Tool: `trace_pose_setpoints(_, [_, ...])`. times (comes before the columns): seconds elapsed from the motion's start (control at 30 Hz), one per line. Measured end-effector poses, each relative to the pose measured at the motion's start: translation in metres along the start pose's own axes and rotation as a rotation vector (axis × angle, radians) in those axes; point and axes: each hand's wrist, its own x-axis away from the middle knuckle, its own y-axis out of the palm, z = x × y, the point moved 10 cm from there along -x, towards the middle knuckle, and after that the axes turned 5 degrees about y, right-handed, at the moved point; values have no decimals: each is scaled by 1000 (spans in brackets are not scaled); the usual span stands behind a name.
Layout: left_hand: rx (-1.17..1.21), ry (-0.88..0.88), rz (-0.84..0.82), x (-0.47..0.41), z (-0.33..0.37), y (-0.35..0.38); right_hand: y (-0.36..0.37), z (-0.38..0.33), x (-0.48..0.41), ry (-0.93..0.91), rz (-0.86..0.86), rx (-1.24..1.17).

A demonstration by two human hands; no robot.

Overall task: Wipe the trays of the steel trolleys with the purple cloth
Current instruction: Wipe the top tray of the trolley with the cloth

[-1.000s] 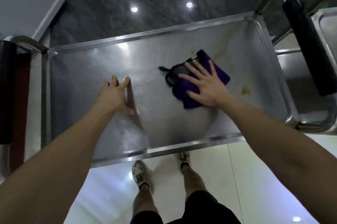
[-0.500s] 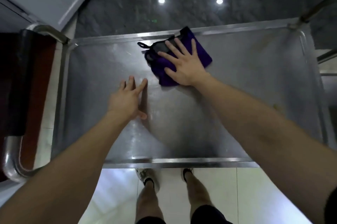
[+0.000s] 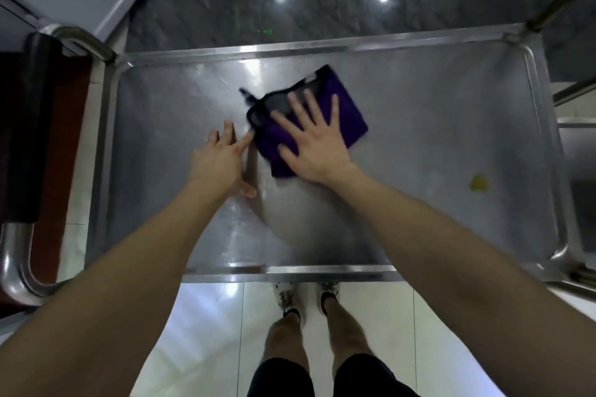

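The steel trolley's top tray (image 3: 451, 125) fills the middle of the head view. A folded purple cloth (image 3: 345, 112) with a dark patch on its left part lies flat near the tray's centre. My right hand (image 3: 314, 141) presses down on the cloth with straight, spread fingers. My left hand (image 3: 222, 161) rests flat on the bare steel just left of the cloth, fingers straight, its index fingertip close to the cloth's edge. A small yellow stain (image 3: 479, 183) sits on the tray to the right.
A curved steel handle with a black grip (image 3: 29, 138) stands at the trolley's left end. A second trolley's rails (image 3: 574, 93) show at the right edge. Dark stone floor lies beyond the tray, and white tiles with my legs and shoes (image 3: 306, 303) lie below it.
My right hand has slid the cloth from the tray's far edge back toward the centre and slightly right. My left hand has stayed flat on the steel.
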Motion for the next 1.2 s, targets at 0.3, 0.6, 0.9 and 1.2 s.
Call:
trace_pose_setpoints(0.3, [26,23,9,0,5,-6,-37,173,50,299,52,-31])
trace_pose_setpoints(0.6, [3,37,91,4,8,-15,18,-56,141,21,-14,-51])
trace_pose_setpoints(0.9, [4,67,65,14,16,-20,-8,131,256,148,-47,41])
trace_pose_setpoints(1.2, [-81,210,58,28,151,-41,8,86,256,429,5,18])
